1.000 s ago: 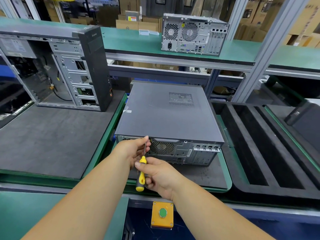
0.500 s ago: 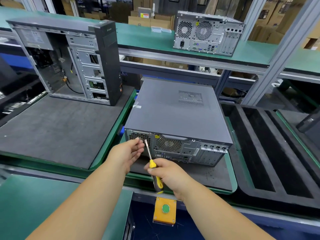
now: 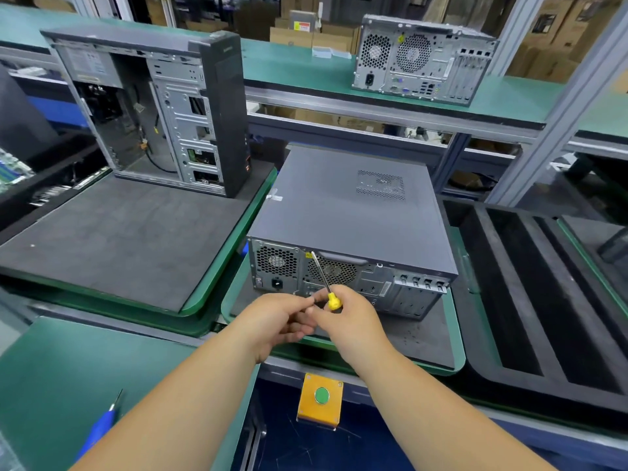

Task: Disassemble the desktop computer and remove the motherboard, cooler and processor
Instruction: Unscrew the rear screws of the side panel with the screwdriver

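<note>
Head view: a closed grey desktop computer (image 3: 350, 212) lies flat on a dark-padded green tray (image 3: 455, 338) at the bench's near edge, rear panel facing the person — an opened tower case (image 3: 159, 107) stands on the tray to its left. Right hand (image 3: 350, 321) grips a yellow-handled screwdriver (image 3: 328, 287), shaft angled up toward the rear panel's top edge. Left hand (image 3: 275, 321) — fingers curled, tips pinched beside the handle; whether they hold anything I cannot tell.

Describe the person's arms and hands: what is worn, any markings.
Both arms are bare from the bottom edge of the frame to the wrist, with no sleeves in sight. The left hand and right hand wear no gloves. No watch, ring, strap or marking shows on either.
</note>
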Available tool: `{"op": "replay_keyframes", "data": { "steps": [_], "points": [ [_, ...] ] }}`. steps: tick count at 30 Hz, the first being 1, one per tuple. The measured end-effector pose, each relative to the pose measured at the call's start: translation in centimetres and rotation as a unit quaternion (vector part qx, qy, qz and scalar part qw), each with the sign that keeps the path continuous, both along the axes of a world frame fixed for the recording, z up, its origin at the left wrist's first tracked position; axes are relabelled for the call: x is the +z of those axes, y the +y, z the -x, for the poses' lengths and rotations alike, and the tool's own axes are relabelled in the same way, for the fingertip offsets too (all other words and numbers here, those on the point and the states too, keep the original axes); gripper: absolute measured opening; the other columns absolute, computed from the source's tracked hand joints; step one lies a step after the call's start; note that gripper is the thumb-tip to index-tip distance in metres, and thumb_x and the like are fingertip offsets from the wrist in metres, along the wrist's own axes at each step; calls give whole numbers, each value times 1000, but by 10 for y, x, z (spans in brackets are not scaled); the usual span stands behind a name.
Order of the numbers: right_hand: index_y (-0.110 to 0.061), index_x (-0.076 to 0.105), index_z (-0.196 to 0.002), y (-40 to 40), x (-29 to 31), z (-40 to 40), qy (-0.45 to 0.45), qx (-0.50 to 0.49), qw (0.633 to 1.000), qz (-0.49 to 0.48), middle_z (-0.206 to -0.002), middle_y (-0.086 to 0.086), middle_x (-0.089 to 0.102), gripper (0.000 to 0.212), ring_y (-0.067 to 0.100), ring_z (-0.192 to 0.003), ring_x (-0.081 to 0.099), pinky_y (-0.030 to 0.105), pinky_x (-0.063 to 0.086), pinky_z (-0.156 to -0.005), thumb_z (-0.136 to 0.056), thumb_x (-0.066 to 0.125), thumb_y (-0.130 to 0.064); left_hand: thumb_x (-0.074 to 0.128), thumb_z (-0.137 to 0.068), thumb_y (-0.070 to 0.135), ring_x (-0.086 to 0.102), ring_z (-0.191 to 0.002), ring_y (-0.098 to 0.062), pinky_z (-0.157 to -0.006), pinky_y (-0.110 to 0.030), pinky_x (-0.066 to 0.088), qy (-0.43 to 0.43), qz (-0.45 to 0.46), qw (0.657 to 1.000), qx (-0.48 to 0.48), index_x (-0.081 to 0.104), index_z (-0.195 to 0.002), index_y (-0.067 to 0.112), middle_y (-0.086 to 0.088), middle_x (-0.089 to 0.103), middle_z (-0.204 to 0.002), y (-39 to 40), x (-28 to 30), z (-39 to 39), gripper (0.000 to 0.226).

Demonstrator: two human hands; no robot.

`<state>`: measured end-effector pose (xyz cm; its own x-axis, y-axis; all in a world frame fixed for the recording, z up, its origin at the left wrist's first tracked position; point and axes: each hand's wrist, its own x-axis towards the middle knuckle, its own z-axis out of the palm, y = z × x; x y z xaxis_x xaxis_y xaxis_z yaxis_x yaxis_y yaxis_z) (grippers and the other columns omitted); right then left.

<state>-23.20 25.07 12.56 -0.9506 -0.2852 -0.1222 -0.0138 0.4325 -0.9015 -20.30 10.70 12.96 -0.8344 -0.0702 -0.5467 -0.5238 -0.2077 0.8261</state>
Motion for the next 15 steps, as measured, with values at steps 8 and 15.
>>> {"op": "replay_keyframes", "data": {
  "steps": [8,15],
  "points": [
    [-31,64,-80,67,-15,12,0,-18,999,30,-64,-13,60,9,2,-61,53,24,47,-60,-81,73,-28,59,-94,26,63,-62,-14,-60,-22,53,-7,31,999,-28,71,-88,9,-8,68,-71,66,-1,14,21],
    [-38,59,-80,193,-23,29,68,-141,988,2,-72,-14,60,9,2,-63,53,25,42,-58,-89,60,-39,50,-99,29,60,-64,-12,-65,-22,51,-40,36,995,-82,70,-98,7,-2,70,-75,175,-14,42,30]
  ]
}}
